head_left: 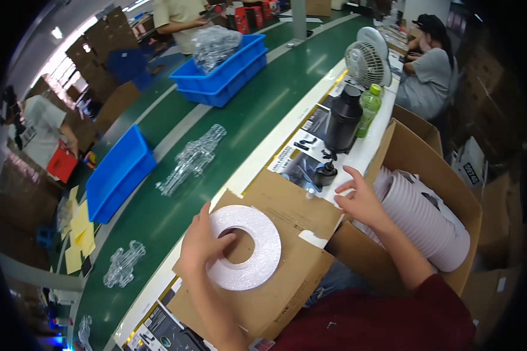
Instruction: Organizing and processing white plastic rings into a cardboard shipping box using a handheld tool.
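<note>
A flat white ring with a glossy, speckled face (265, 248) lies on a brown cardboard box (301, 266) in front of me. My left hand (202, 243) grips its left side, thumb in the central hole and fingers along the outer edge. My right hand (360, 202) is held up to the right of the box, empty, with its fingers apart. Closest to it is a small black object with a knobbed stem (326, 171), whose kind I cannot make out. Behind that stand a large black bottle (343, 120) and a green drink bottle (369, 110).
An open carton (433, 169) at my right holds a stack of ribbed white rings (424, 225). Blue bins (123, 174) and clear plastic pieces (193, 158) rest on the green conveyor (158, 234). A fan (366, 61) stands at the far end. Other people work nearby.
</note>
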A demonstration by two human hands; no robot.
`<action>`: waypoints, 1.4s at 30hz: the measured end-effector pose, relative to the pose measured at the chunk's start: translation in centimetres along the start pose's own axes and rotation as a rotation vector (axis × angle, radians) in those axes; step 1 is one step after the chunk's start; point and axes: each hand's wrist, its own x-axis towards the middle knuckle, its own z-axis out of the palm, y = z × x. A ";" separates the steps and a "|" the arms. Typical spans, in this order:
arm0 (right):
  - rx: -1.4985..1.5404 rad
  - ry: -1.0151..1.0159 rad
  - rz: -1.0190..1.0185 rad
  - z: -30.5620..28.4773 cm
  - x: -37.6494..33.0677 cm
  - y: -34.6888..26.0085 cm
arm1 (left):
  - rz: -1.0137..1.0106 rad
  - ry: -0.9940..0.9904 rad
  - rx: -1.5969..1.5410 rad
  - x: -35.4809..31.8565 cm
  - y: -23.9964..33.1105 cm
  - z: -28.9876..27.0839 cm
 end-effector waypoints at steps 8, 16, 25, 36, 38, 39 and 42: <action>-0.714 0.142 -0.380 -0.3 5.8 2.2 | 0.096 0.111 0.085 -0.2 -0.3 1.1; 0.137 -0.140 -0.360 0.6 5.5 -4.9 | 0.219 0.372 -0.006 -1.5 -1.5 -1.1; -0.265 -0.573 -0.662 4.3 6.2 -11.2 | 0.424 0.599 -0.188 -2.7 1.0 -3.6; -0.277 -0.523 -0.950 6.6 4.9 -14.6 | 0.781 0.405 -0.337 -1.8 4.7 -0.5; -0.095 -0.438 -0.942 7.2 4.8 -13.4 | 0.789 0.383 -0.392 -1.4 5.3 -0.1; -0.053 -0.467 -0.997 7.4 5.0 -12.9 | 0.774 0.371 -0.396 -1.3 5.4 0.0; 0.190 -0.456 -1.211 9.2 5.6 -11.3 | 0.714 0.286 -0.530 -1.3 5.4 0.0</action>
